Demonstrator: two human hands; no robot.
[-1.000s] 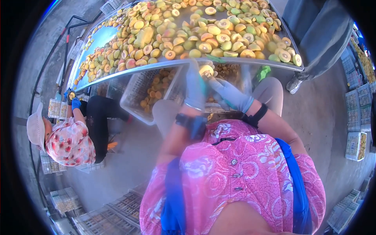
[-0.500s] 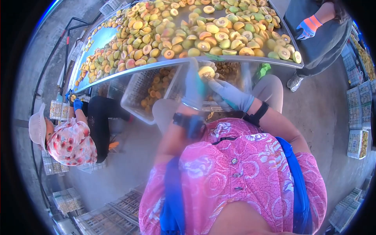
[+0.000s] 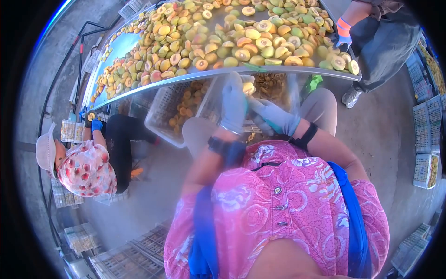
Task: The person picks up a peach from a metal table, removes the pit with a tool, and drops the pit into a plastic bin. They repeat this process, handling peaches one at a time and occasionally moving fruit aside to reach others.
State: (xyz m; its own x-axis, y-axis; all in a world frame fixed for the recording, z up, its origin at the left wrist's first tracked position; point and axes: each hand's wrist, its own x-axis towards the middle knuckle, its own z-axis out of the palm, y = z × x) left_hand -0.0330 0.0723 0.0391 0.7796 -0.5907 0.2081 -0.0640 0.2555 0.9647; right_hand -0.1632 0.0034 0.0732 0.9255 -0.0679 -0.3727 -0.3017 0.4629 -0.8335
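A halved yellow peach [image 3: 249, 88] is held in my gloved left hand [image 3: 233, 100], just below the near rim of the metal table [image 3: 209, 74]. My right hand [image 3: 276, 115], also gloved in grey, is closed close beside the peach half. Its fingers curl around something I cannot make out. Several peach halves [image 3: 253, 34], some with the cut face up, lie heaped on the table. Beneath the rim, between and beside my knees, stand a white crate [image 3: 160, 111] with peach pieces and another container holding darker pieces [image 3: 269, 83].
A person in a white hat [image 3: 45, 149] sits at the left, working with a blue glove [image 3: 96, 124]. At the right corner a co-worker's gloved hand [image 3: 344, 37] reaches over the table. Stacked crates [image 3: 426, 125] line the right side; more crates [image 3: 81, 238] stand at lower left.
The peach half has turned so less of its face shows, and my left hand has shifted slightly. The co-worker's hand at right has moved left and down to the fruit at the table's corner.
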